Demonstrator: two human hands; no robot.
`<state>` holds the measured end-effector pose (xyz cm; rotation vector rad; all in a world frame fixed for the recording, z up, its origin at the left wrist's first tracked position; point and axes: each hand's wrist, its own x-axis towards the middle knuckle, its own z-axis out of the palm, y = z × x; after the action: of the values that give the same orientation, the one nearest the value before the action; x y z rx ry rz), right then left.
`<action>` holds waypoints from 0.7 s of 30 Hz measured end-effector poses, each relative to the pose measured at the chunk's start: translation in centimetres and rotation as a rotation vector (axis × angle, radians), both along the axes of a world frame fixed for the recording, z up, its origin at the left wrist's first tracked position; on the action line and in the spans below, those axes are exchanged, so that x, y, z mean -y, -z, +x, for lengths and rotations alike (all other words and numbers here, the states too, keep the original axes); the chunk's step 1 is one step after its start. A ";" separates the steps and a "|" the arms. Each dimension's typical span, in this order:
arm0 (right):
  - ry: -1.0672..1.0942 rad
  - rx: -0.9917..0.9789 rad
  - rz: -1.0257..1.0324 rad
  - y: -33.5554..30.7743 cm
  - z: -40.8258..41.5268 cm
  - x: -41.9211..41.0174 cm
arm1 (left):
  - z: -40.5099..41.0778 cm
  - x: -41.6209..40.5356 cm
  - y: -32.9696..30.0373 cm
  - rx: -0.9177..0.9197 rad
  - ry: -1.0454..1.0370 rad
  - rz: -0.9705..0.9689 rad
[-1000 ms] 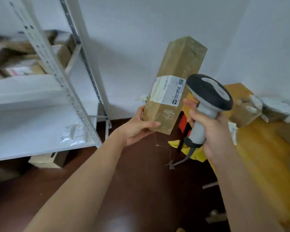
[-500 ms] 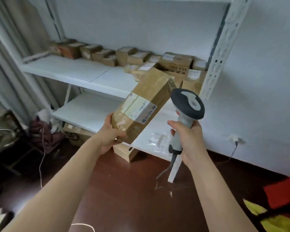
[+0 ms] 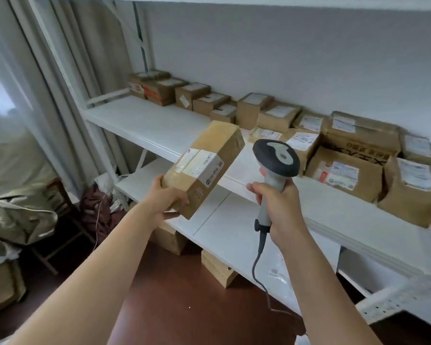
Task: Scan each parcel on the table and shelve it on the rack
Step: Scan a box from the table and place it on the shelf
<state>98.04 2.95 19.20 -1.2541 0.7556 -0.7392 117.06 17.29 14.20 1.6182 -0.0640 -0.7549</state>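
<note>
Hiding parcel (image 3: 204, 165) corner: left hand (image 3: 163, 201)

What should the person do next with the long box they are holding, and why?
Probably reach forward and set the long box on the bare white front of the middle shelf. The left hand grips the box at its near end, right in front of that shelf. The right hand only holds the scanner, which points away from the box's label, so scanning looks done.

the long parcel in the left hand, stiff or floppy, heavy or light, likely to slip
Probably stiff: the long parcel keeps sharp box edges. Likely light, since the left hand alone holds one end. The glossy tape may be somewhat slippery.
</note>
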 end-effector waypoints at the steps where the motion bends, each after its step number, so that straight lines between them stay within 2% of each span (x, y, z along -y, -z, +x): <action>1: -0.034 0.000 -0.003 -0.3 2.5 0.5 | 2.0 0.5 -0.3 -0.005 -0.020 0.013; 8: -0.249 -0.065 -0.001 0.4 18.5 -0.1 | 15.8 -0.2 0.2 -0.009 -0.092 0.104; 15: -0.221 -0.176 -0.031 2.5 32.6 -1.3 | 31.3 -0.5 0.6 0.000 -0.030 0.142; 18: -0.239 -0.261 -0.039 2.3 37.8 -2.0 | 37.8 -0.9 0.0 0.006 0.039 0.207; 21: -0.242 -0.301 -0.044 2.2 41.8 -2.2 | 43.5 0.0 -0.5 0.095 0.097 0.313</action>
<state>139.89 5.16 17.00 -1.4863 0.8148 -0.3758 160.56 17.32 14.74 1.9602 -0.0973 -0.7906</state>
